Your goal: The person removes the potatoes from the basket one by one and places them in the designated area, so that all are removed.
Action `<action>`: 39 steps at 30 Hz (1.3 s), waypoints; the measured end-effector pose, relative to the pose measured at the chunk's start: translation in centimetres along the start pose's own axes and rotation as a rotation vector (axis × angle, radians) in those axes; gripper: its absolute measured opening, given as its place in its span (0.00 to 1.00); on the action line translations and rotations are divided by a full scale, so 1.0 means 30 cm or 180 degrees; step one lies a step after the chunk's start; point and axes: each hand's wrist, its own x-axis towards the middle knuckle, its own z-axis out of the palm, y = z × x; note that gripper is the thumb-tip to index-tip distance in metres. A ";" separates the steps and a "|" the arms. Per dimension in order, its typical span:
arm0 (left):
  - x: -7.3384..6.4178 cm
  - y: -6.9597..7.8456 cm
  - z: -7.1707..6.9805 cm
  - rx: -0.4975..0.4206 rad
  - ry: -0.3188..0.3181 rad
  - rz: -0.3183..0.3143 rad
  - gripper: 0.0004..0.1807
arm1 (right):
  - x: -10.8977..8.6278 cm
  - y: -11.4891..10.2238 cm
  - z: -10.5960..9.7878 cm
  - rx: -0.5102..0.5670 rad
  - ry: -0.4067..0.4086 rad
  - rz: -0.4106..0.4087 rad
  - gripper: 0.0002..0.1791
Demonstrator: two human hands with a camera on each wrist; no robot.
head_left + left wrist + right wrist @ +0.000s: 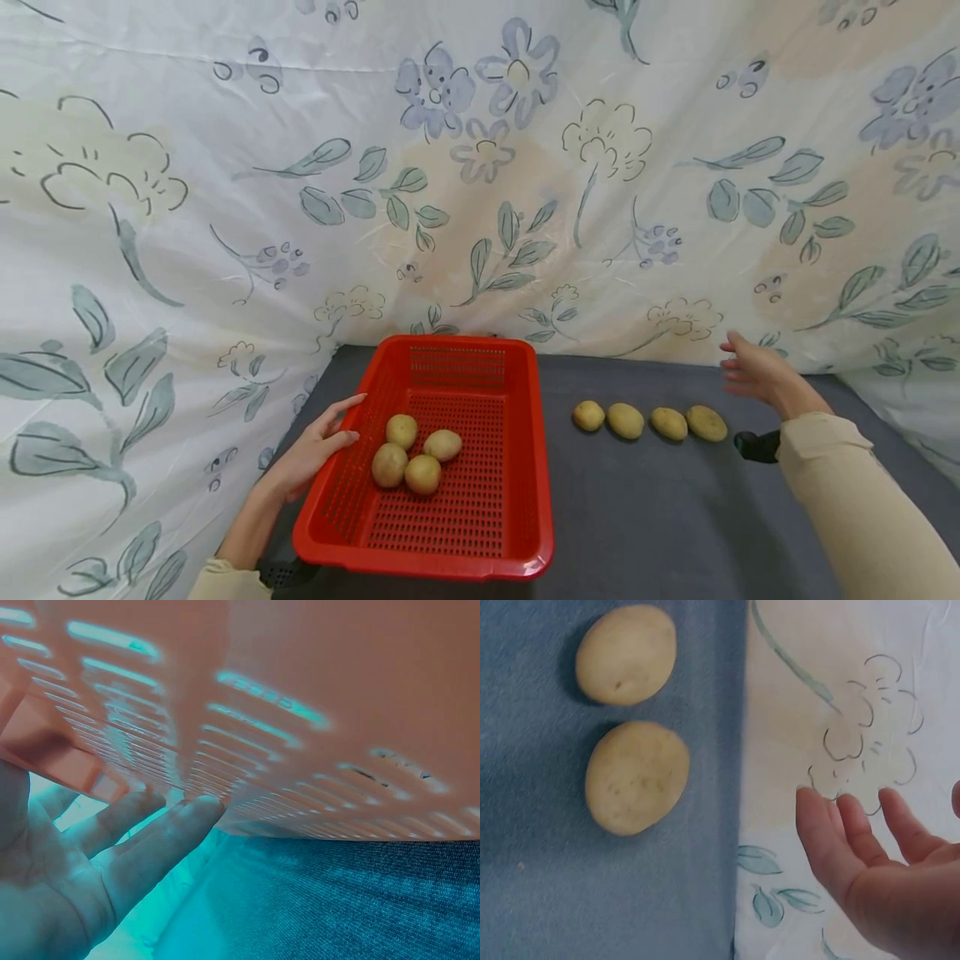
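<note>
A red plastic basket [487, 565] with slotted walls holds several potatoes [423, 474] grouped in its left half. My left hand [311, 457] is at the basket's left side, thumb and index finger at the rim. In the left wrist view, its extended fingers [161, 832] lie along the outside of the slotted wall. On the right, several more potatoes [626, 421] lie in a row on the dark cloth. My right hand [761, 375] is raised beyond the row's right end, loosely bent and holding nothing. Two potatoes [637, 778] from the row show beside it in the right wrist view.
A dark grey cloth [637, 517] covers the table under the basket and the row. Behind and at both sides hangs a white floral curtain [480, 183], meeting the table's far edge. The basket's raised walls stand between the two potato groups.
</note>
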 end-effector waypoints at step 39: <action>-0.005 -0.003 -0.002 0.0005 -0.0030 0.0091 0.34 | -0.032 -0.141 0.485 0.1454 -0.0845 -0.0739 0.41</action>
